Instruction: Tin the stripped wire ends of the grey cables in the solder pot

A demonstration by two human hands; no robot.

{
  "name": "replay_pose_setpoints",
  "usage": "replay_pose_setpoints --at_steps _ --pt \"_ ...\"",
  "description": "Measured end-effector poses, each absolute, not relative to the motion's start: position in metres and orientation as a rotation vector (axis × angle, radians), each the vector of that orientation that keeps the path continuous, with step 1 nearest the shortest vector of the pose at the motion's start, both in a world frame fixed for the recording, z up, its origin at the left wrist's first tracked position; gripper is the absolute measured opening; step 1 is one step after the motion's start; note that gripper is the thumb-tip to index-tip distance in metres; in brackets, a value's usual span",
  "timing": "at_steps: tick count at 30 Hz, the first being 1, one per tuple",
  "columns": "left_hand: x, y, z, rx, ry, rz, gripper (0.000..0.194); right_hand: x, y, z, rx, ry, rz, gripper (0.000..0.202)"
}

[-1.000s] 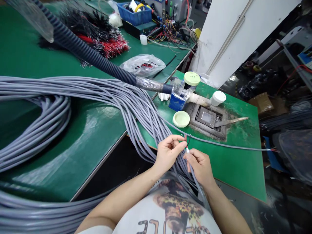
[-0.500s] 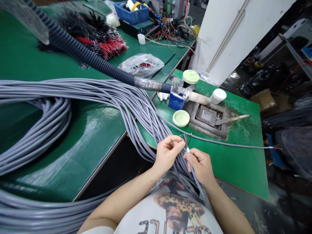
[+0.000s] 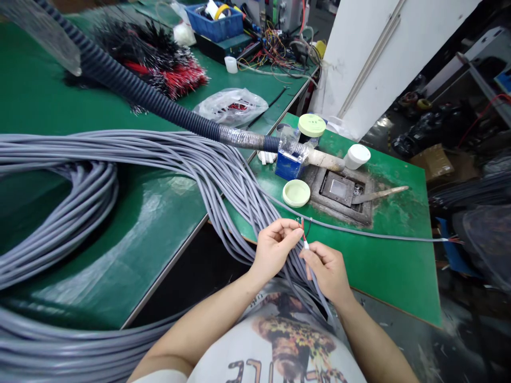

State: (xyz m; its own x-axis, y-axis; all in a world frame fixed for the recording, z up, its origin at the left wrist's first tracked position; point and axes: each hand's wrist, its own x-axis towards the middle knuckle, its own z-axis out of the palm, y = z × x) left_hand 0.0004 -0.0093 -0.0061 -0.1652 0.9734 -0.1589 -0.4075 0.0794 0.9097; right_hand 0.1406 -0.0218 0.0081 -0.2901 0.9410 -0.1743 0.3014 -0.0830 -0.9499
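Note:
My right hand [image 3: 325,268] is closed around the end of a grey cable [image 3: 318,287], just below its white collar [image 3: 306,245]. From the collar fan out thin coloured wires [image 3: 303,229], red and black among them, with bare tips. My left hand [image 3: 277,244] pinches some of these wires between thumb and forefinger; the fingers partly hide them. Behind both hands runs a thick bundle of grey cables [image 3: 239,181]. One single cable [image 3: 359,232] crosses the green board to the right, its stripped wires hanging past the edge.
A solder pot [image 3: 339,189] sits in the green board, a flat blade [image 3: 379,195] lying across it. Nearby are a pale green lid [image 3: 296,193], a white cup [image 3: 357,156], a green-lidded jar [image 3: 312,125] and a blue box [image 3: 288,166]. A ribbed hose [image 3: 159,101] hangs overhead.
The fingers of my left hand have shifted slightly on the wires, and fewer wires stand apart from its fingertips. My right hand keeps its hold on the cable.

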Motion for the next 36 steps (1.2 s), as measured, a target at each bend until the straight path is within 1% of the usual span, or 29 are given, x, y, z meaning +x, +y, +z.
replay_pose_setpoints --at_steps 13,15,20,23,26,32,36 --pt "-0.007 -0.004 -0.003 0.746 1.043 1.336 0.025 0.140 -0.022 0.009 -1.363 -1.625 1.407 0.027" --pt "-0.006 -0.006 -0.004 0.751 1.051 1.370 0.025 0.141 -0.020 0.007 -1.336 -1.505 1.524 0.026" --pt "0.002 -0.018 -0.008 0.868 1.111 1.499 0.021 0.139 -0.009 0.002 -1.044 -0.991 2.027 0.018" --pt "0.005 -0.024 -0.010 1.005 1.192 1.607 0.017 0.133 -0.002 0.004 -0.896 -0.843 2.110 0.016" --pt "0.007 -0.026 -0.010 1.020 1.148 1.639 0.015 0.127 0.002 0.006 -0.873 -0.840 2.051 0.016" --pt "0.011 -0.020 -0.017 0.662 0.980 1.598 0.019 0.124 0.009 0.008 -1.095 -1.124 1.625 0.014" --pt "0.015 -0.015 -0.024 0.514 0.877 1.530 0.020 0.125 0.013 0.015 -1.175 -1.269 1.478 0.013"
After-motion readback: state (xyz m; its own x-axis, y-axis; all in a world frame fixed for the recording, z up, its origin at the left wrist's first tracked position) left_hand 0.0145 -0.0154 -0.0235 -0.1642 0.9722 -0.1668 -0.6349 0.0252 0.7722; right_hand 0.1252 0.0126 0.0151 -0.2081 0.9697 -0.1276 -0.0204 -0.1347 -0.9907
